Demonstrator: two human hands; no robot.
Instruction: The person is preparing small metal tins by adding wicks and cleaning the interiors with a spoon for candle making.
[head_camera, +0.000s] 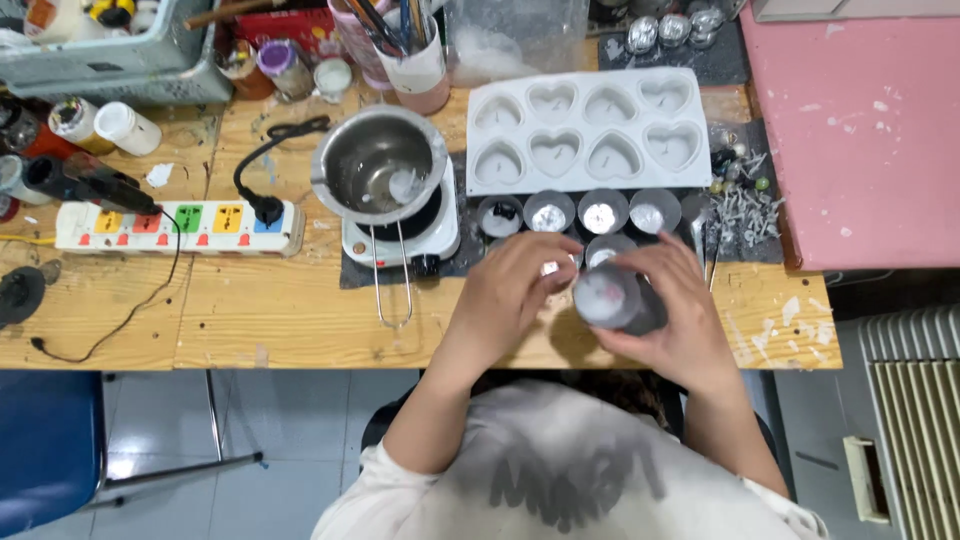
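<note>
My right hand grips a small dark grey cup tilted on its side above the front edge of the wooden table. My left hand has its fingers pinched at the cup's rim, near a small shiny piece. Just beyond my hands stands a row of similar dark cups with silvery insides. Behind them lies a white mould with heart-shaped cavities.
A steel pouring pot sits on a small white hot plate. To the left lies a white power strip with coloured switches. A pile of small metal pieces is at the right, beside a pink board. Jars and brushes stand at the back.
</note>
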